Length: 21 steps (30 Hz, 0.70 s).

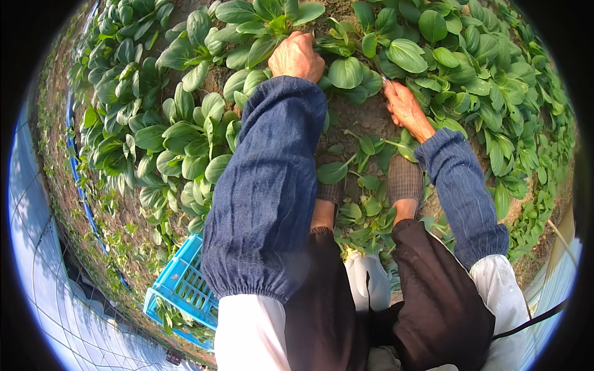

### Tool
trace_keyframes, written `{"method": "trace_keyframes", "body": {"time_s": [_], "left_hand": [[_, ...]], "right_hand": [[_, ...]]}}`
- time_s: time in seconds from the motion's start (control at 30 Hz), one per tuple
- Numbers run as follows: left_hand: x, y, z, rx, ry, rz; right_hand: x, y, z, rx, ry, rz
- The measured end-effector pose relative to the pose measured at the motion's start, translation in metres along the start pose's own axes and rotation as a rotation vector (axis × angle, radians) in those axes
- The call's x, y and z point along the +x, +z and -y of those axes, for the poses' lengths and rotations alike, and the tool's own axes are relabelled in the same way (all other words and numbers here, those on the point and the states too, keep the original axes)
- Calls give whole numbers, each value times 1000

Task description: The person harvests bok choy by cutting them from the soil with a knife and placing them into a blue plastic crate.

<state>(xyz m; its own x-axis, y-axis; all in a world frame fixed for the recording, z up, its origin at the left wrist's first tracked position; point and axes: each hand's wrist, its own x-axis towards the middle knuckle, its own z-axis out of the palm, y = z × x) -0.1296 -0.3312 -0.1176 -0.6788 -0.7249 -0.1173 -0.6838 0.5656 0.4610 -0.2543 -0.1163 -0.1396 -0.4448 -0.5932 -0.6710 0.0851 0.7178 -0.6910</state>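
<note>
Head view: left hand [297,57] reaches to a leafy plant [270,26], grip unclear; right hand [405,106] curls fingers round a metallic object [384,78].

Smooth glossy leaves [346,73], shiny metal tool [385,79], crinkled cloth sleeves [260,198], smooth plastic crate [179,297], rough matt soil [357,117]

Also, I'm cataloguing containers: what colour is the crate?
Light blue crate, clearest in the head view.

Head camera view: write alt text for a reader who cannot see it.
A person's left hand reaches in among leafy green plants, while the right hand, lower and to its right, seems to grip a small shiny object, mostly hidden. Dark blue sleeves, brown shoes and, at lower left, a bright blue crate also show.
</note>
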Motion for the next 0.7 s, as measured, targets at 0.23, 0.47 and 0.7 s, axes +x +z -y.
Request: {"method": "trace_keyframes", "body": {"time_s": [0.23, 0.47, 0.7], "left_hand": [[-2, -1, 3, -6, -18, 8], [-3, -2, -1, -34, -28, 30], [-19, -23, 1, -130, -101, -19]], "right_hand": [[-3, 5, 4, 257, 128, 94], [7, 8, 2, -17, -4, 10], [-17, 11, -9, -121, 2, 140]]}}
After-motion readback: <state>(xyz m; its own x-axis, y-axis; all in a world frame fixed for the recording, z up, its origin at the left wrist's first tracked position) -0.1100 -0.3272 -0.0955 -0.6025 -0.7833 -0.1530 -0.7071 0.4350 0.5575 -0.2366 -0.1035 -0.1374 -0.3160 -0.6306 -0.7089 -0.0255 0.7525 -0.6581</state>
